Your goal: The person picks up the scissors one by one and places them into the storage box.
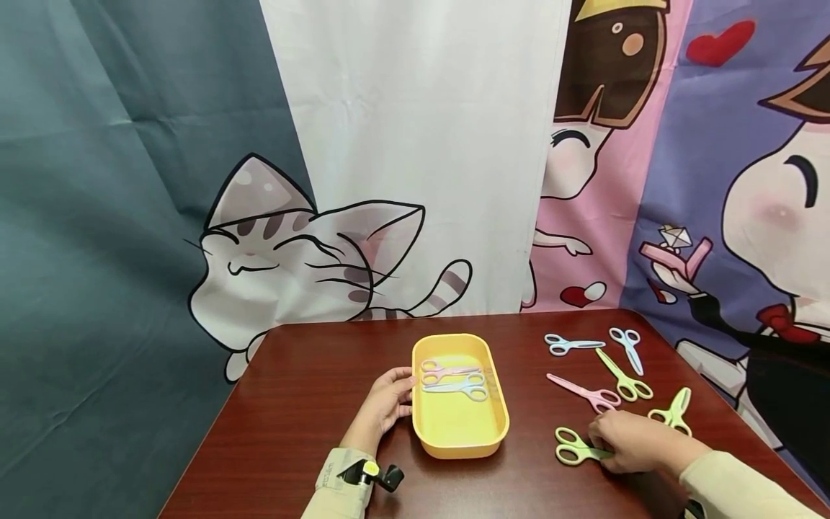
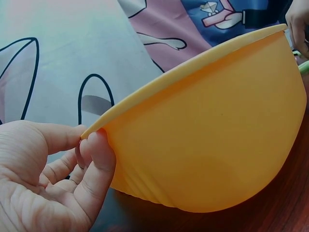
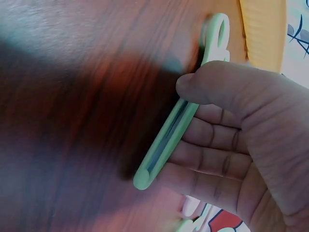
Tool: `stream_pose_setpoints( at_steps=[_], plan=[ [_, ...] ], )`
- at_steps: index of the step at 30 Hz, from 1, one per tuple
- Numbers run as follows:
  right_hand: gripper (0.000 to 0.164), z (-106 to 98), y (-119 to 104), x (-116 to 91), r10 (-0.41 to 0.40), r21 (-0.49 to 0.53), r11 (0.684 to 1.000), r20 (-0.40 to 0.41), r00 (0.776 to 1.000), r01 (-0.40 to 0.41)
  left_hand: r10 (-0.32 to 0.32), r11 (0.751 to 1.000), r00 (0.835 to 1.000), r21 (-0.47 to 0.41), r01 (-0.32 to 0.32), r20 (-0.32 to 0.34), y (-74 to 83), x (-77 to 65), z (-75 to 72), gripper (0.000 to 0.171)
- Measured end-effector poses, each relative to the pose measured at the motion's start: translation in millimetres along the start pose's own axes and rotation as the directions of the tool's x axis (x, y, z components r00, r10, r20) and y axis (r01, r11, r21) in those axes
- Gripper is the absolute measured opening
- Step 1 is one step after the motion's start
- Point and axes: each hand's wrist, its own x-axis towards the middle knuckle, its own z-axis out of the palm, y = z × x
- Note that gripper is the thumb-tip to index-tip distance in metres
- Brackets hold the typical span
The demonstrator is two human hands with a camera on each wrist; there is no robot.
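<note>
Cartoon figures cover the backdrop (image 1: 421, 108) behind the dark red-brown table (image 1: 305, 404) I am watching through the head camera. On the table stands a yellow tray (image 1: 460, 452), and at its left side I have the left hand (image 1: 382, 404); up close in the left wrist view, its thumb and fingers pinch the tray's rim. Inside the tray I see pink-handled scissors (image 1: 447, 373) lying beyond blue-handled scissors (image 1: 454, 388), handles at opposite ends.

To the right of the tray, the right hand (image 1: 638, 440) pinches the held green scissors (image 3: 169, 137) near the middle, thumb on one face and fingers behind; their handle loops point toward the tray. I cannot tell whether they touch the table.

Around that hand more pairs lie on the wood: the loose pink scissors (image 1: 583, 391) just beyond it, the long-bladed green scissors (image 1: 622, 375) next to those, the side green scissors (image 1: 679, 405) near the wrist, and, farther back, the left blue scissors (image 1: 572, 345) and the right blue scissors (image 1: 630, 347).
</note>
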Motion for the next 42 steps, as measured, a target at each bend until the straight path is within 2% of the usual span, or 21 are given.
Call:
stream_pose_setpoints(
  at_steps=[5,10,16,19,24,28,32,42],
  plan=[
    [0.029,-7,1,11,0.001,-0.002,1.000,0.011,1.000,-0.001,-0.012,1.000,1.000,0.012,0.012,-0.005,-2.0,-0.3,-0.4,0.040],
    [0.026,-30,-3,34,0.004,-0.003,1.000,0.016,1.000,-0.004,-0.013,1.000,1.000,0.008,0.013,-0.010,-1.9,-1.1,-0.9,0.040],
    [0.025,-58,-16,71,0.007,-0.012,1.000,0.014,1.000,-0.007,-0.015,1.000,1.000,0.005,0.015,-0.012,-3.2,-2.4,-1.9,0.040],
    [0.024,-67,-26,92,-0.023,-0.039,0.999,-0.006,1.000,0.023,-0.025,1.000,1.000,0.006,0.025,-0.017,-4.8,-2.4,-2.8,0.040],
    [0.023,-75,-46,132,-0.049,-0.062,0.997,0.014,0.999,0.050,-0.023,1.000,1.000,0.011,0.023,-0.017,-6.6,-2.4,-3.4,0.038],
    [0.022,-76,-61,164,-0.057,-0.101,0.993,0.047,0.997,0.061,-0.010,1.000,1.000,0.013,0.010,-0.014,-4.9,-2.6,-2.6,0.039],
    [0.020,-72,-71,189,-0.020,-0.140,0.990,0.074,0.997,0.030,-0.002,1.000,1.000,0.017,0.002,-0.017,-2.4,-2.5,-1.1,0.041],
    [0.026,-44,-77,221,0.053,-0.140,0.990,0.152,0.987,-0.031,0.022,1.000,1.000,0.013,-0.022,0.007,1.2,-3.0,0.4,0.040]
  ],
)
